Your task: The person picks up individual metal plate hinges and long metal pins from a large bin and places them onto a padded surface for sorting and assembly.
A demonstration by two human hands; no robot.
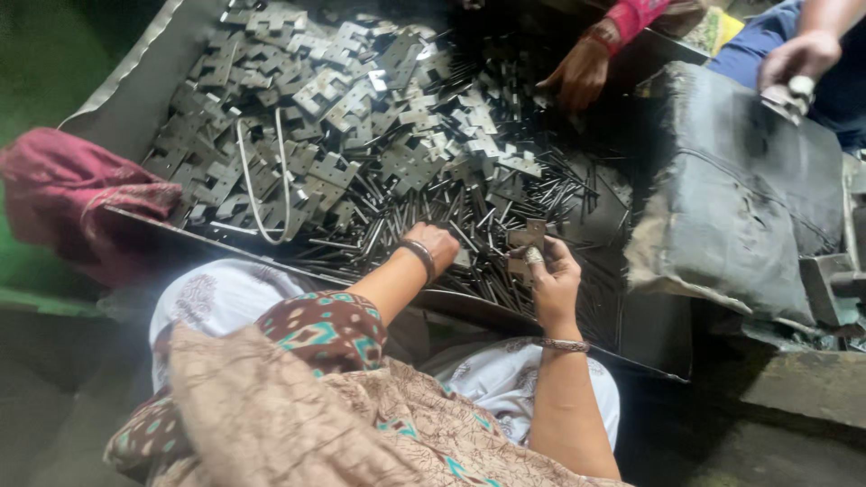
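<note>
Head view: right hand (pixel 552 280) raised with fingers (pixel 544 260) pinched on cross-shaped metal plate (pixel 527 238), clear of the pile for handling; left hand (pixel 437 243) down among loose steel pins (pixel 469 216), fingers curled, grip unclear, tray (pixel 135 90) sloped toward the lap.

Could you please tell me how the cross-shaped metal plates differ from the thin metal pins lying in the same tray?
The cross-shaped plates are flat, broad and notched; the pins are thin, straight rods. The plates are heaped toward the far side of the tray; the pins lie scattered nearer the person. The right hand holds up one plate; the left hand rests among the pins. Both are dull grey metal.
</note>
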